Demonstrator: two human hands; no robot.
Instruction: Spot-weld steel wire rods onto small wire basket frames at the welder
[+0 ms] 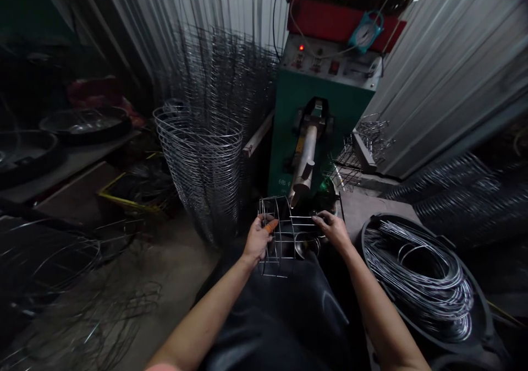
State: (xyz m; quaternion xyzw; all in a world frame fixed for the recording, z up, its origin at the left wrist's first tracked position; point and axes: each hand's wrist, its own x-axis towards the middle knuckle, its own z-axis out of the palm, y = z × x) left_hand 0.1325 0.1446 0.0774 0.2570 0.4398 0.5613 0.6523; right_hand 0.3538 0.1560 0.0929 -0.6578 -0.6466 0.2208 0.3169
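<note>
A small wire frame (pixel 279 240) of crossed metal rods is held over my dark apron, just below the rod-like arm (pixel 306 162) of a green machine (pixel 284 118). On its left side my left hand (pixel 259 238) is closed around the wires, with an orange wrap (pixel 270 226) on one finger. My right hand (pixel 331 228) pinches the end of a wire that sticks out at the frame's right side. The tip of the machine's arm is close above the frame; whether they touch is unclear.
Tall stacks of wire rings (pixel 202 162) stand left of the machine. At the right a round tub (pixel 480 294) holds loose wire coils. A yellow-edged crate (pixel 117 197) and scattered wire frames lie at the left. A blue dial gauge (pixel 366 32) hangs on the machine.
</note>
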